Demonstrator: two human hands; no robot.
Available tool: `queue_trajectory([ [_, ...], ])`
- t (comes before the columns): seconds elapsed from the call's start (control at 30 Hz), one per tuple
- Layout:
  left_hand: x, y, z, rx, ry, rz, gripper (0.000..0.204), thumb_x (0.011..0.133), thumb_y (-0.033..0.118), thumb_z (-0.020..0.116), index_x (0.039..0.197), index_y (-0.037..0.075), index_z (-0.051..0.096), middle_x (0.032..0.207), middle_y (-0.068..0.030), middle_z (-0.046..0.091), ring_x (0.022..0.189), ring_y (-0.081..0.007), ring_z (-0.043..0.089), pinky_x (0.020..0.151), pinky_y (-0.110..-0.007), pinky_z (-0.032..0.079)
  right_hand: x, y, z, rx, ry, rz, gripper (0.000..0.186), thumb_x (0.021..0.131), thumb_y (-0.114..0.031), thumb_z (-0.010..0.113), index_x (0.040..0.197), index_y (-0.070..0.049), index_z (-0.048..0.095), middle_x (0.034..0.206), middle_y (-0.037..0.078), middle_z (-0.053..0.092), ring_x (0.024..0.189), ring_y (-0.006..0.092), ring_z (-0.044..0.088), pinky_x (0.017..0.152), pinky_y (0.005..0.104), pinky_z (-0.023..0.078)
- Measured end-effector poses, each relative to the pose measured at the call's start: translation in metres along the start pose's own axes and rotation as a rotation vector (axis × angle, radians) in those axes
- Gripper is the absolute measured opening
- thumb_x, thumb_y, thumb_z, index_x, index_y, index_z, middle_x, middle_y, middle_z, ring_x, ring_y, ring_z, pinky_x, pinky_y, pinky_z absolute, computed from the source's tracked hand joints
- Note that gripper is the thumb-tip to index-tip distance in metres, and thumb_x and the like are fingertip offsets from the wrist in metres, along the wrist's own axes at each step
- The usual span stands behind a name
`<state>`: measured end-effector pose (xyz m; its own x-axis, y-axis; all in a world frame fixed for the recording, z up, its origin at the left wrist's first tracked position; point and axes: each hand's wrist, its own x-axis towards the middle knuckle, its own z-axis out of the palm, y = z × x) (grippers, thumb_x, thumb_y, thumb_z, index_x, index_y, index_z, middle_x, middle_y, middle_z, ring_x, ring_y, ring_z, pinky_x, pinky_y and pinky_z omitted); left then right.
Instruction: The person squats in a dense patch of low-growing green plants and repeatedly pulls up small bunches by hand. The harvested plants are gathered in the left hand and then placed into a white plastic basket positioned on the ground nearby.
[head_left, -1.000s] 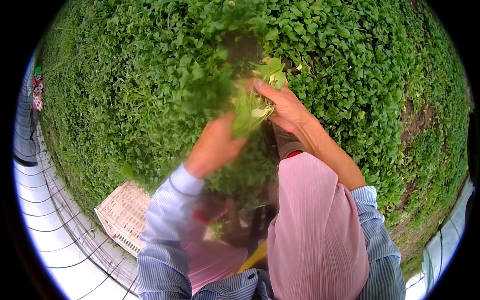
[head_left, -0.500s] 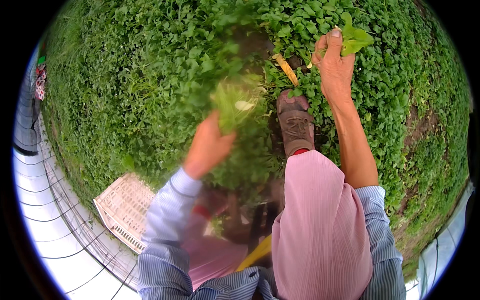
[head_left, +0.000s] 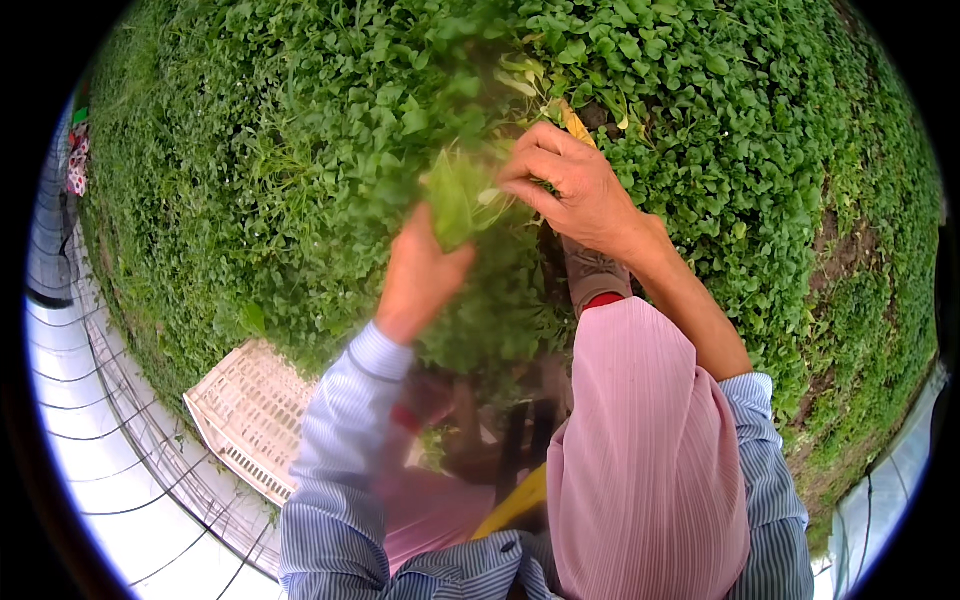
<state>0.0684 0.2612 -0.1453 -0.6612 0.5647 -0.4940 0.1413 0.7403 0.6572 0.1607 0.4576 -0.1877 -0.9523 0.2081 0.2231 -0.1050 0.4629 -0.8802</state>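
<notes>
Head view, looking down: the person's bare left hand (head_left: pixel 420 275), in a blue-&-white striped cloth sleeve (head_left: pixel 345 430), has its grip closed round the lower-left part of a light-green leafy bunch w/ thin pale stems (head_left: pixel 457 198). Bunch is held up over the dense dark-green low plant bed (head_left: pixel 300 130), approx. mid-view; it's blurred, so can't count stems. Bare right hand (head_left: pixel 580 195) is just right of it, thumb & fingertips drawn nearly together by the pale stem end; can't tell if that grip has anything between the tips, or if it's touching the bunch.

Handling, my guess: v. light, limp, poss. a bit damp & slippery; leaves prob. bruise & tear easily, thin stems may snap if squeezed hard. Best hold = loose wrap round the gathered stems, as the left has it, w/ a fingertip pinch for single bits at the pale end.

Round abt: slim yellow-orange object (head_left: pixel 574 122), partly hidden behind the right hand, can't tell what; loose pale leaves (head_left: pixel 525 76) just beyond; brown laced shoe (head_left: pixel 597 275) below the right hand; pink pleated-fabric trouser leg (head_left: pixel 650 430) nearer the body; cream perforated plastic crate (head_left: pixel 255 400) off left, well apart from the bunch.
</notes>
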Motion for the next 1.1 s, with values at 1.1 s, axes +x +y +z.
queue_trajectory([
  [1.1,-0.009,-0.004,0.001,0.808,0.272,0.586,0.044,0.067,-0.006,0.056,0.110,0.001,0.054,0.084,-0.0130,0.057,0.077,-0.0313,0.059,0.066,-0.040,0.049,0.005,-0.011,-0.008,0.497,-0.154,0.628,0.021,0.093,-0.021,0.064,0.099,-0.001,0.067,0.085,-0.001,0.061,0.082,0.0109,0.057,0.081,0.0260,0.046],
])
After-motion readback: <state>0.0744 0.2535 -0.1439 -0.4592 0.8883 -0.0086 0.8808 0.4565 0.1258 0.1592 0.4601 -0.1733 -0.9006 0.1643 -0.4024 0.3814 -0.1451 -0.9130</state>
